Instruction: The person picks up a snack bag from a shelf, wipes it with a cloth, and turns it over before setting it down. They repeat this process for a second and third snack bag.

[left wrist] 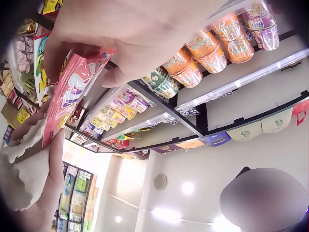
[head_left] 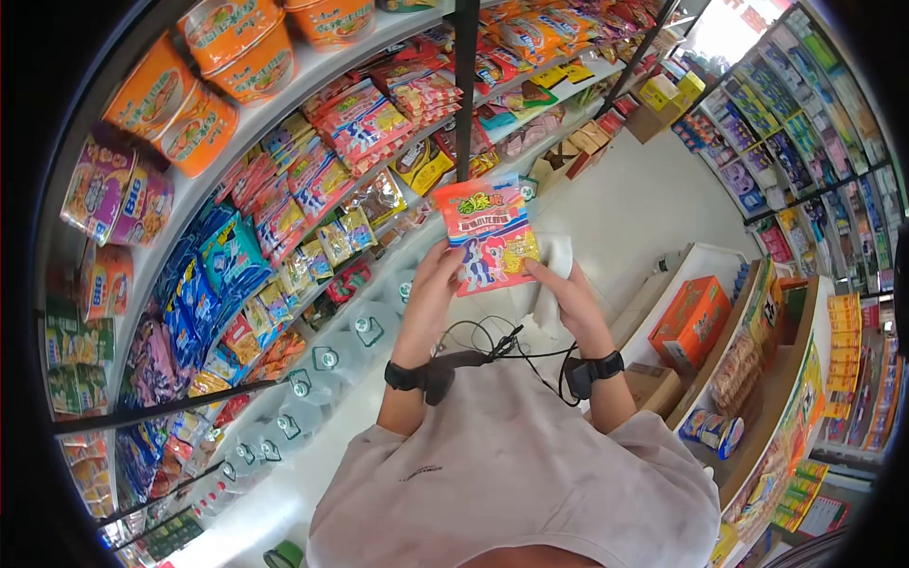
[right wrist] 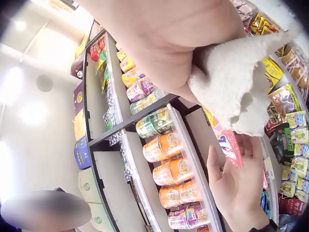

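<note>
1. Fingers of the left hand (head_left: 436,276) and right hand (head_left: 568,292) grip the pink packet (head_left: 489,227) at opposite sides before the chest, likely so its printed front faces the person
2. White cloth (head_left: 561,254) sits tucked in the right hand, probably leaving fingertips usable
3. Black cables (head_left: 507,344) loop just below, a possible snag; shelves (head_left: 464,95) and bottles (head_left: 326,360) line the left

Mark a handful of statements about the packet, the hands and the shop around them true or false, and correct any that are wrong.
1. The left hand and right hand both hold the pink packet. True.
2. The white tissue-like sheet is in the left hand. False: the right hand holds it.
3. Orange tubs show in all three views. True.
4. Only one wrist wears a black band. False: both do.
5. The shirt is black. False: it is light.
</note>
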Available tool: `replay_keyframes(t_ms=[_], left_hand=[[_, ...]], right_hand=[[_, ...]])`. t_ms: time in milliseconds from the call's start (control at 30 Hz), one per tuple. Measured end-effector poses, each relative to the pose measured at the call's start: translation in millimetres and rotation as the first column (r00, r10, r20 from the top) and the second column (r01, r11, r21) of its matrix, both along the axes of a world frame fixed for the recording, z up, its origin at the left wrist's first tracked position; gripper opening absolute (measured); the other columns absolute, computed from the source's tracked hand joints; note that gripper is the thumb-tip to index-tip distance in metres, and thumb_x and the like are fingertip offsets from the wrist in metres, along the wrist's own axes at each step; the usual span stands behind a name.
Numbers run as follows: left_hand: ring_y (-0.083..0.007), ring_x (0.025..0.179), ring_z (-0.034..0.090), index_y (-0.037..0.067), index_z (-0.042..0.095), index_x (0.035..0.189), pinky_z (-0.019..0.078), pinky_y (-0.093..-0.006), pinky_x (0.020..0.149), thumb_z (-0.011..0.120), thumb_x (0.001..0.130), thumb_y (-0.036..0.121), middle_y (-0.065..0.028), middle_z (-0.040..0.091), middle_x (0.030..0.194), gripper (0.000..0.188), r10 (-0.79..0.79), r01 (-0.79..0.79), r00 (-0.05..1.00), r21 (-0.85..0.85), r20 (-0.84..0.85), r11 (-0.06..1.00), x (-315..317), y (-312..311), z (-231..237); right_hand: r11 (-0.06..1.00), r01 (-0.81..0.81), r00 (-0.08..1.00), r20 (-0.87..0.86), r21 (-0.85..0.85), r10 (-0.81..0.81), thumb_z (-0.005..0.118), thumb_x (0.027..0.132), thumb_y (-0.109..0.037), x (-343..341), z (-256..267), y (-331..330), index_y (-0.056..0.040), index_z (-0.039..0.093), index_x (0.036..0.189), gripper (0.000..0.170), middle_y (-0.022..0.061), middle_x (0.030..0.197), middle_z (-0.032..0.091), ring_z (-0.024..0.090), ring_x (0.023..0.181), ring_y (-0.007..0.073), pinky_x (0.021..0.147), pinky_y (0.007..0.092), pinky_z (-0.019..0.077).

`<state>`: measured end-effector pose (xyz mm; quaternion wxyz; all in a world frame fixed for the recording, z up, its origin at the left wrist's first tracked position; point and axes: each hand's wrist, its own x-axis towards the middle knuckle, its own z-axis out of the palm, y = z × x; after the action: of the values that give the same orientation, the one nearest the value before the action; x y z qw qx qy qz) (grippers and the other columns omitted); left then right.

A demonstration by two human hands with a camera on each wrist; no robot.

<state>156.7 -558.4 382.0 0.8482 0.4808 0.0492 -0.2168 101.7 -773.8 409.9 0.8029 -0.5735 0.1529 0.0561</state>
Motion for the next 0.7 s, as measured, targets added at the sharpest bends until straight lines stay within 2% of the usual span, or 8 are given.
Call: replay_keyframes(t_ms=[133,233,333,433,533,567,667,700], left_hand=[[-0.0224,0.111,0.061,-0.001,0.048,0.137,0.0476,-0.0378,0.098,0.051,0.1,0.021,-0.0139,0.062,0.124,0.043,0.031,-0.032,0.999,0.032,0.017,0.999,0,10,17],[-0.0259,0.115,0.061,0.0,0.048,0.137,0.047,-0.039,0.099,0.049,0.101,0.024,-0.0166,0.061,0.126,0.044,-0.015,0.018,0.997,-0.046,0.071,0.999,3,14,13],[-0.0274,0.118,0.06,0.0,0.048,0.137,0.0471,-0.0383,0.098,0.048,0.101,0.024,-0.0182,0.061,0.127,0.043,-0.054,0.053,0.996,0.024,0.073,0.998,7,7,10],[-0.0246,0.114,0.062,0.0,0.051,0.134,0.0478,-0.0377,0.097,0.049,0.102,0.026,-0.0159,0.062,0.125,0.041,-0.138,0.133,0.988,0.078,0.064,0.988,6,-11,8],[-0.0193,0.11,0.063,0.002,0.056,0.129,0.0478,-0.0362,0.095,0.05,0.103,0.031,-0.0121,0.064,0.122,0.04,-0.253,0.248,0.967,0.153,0.016,0.957,2,-29,4],[-0.0122,0.102,0.062,0.0,0.06,0.122,0.0477,-0.0282,0.091,0.059,0.1,0.032,-0.0052,0.066,0.113,0.038,-0.27,0.27,0.963,0.124,-0.016,0.955,1,-33,8],[-0.0099,0.101,0.062,-0.001,0.06,0.12,0.0473,-0.0259,0.089,0.064,0.098,0.022,-0.0038,0.066,0.112,0.033,-0.196,0.192,0.979,0.069,0.058,0.979,-3,-40,7],[-0.0091,0.099,0.061,-0.002,0.06,0.12,0.0469,-0.0254,0.088,0.067,0.095,0.014,-0.0031,0.065,0.112,0.031,-0.146,0.145,0.989,0.037,0.013,0.989,-4,-36,11]], right_hand=[[0.997,0.07,0.998,0.003,0.035,-0.07,0.072,0.091,-0.019,1,-2,-2,-0.0003,0.057,0.126,0.042,0.0064,0.114,0.066,0.063,0.102,0.0139,0.088,0.0294,0.0494],[0.991,0.123,0.992,0.009,0.052,-0.124,0.071,0.091,-0.02,-5,-1,-13,-0.0003,0.057,0.126,0.042,0.0063,0.114,0.066,0.062,0.101,0.0137,0.088,0.0293,0.0495],[0.98,0.19,0.982,-0.005,0.056,-0.19,0.071,0.092,-0.02,-17,3,-29,-0.0003,0.058,0.125,0.041,0.0061,0.114,0.066,0.062,0.101,0.0132,0.087,0.0292,0.0495],[0.967,0.244,0.97,-0.02,0.077,-0.243,0.071,0.092,-0.02,-24,2,-42,-0.0006,0.059,0.124,0.039,0.0053,0.113,0.066,0.062,0.1,0.0124,0.086,0.0291,0.0496],[0.982,0.18,0.983,0.031,0.056,-0.182,0.071,0.092,-0.021,-26,5,-41,-0.0015,0.06,0.124,0.039,0.0047,0.112,0.066,0.062,0.1,0.012,0.087,0.0285,0.0496],[0.99,0.136,0.99,0.027,0.047,-0.137,0.07,0.092,-0.021,-26,8,-37,-0.0018,0.06,0.124,0.039,0.0046,0.112,0.066,0.062,0.1,0.0119,0.088,0.0283,0.0495],[0.999,0.029,0.999,0.018,0.04,-0.03,0.069,0.093,-0.023,-22,12,-29,-0.0026,0.06,0.125,0.04,0.0049,0.112,0.067,0.062,0.102,0.0118,0.089,0.0278,0.0496],[0.998,0.013,1.0,0.02,0.06,-0.015,0.069,0.093,-0.025,-19,7,-26,-0.0028,0.059,0.126,0.041,0.0051,0.113,0.067,0.062,0.102,0.0119,0.088,0.0278,0.0499]])
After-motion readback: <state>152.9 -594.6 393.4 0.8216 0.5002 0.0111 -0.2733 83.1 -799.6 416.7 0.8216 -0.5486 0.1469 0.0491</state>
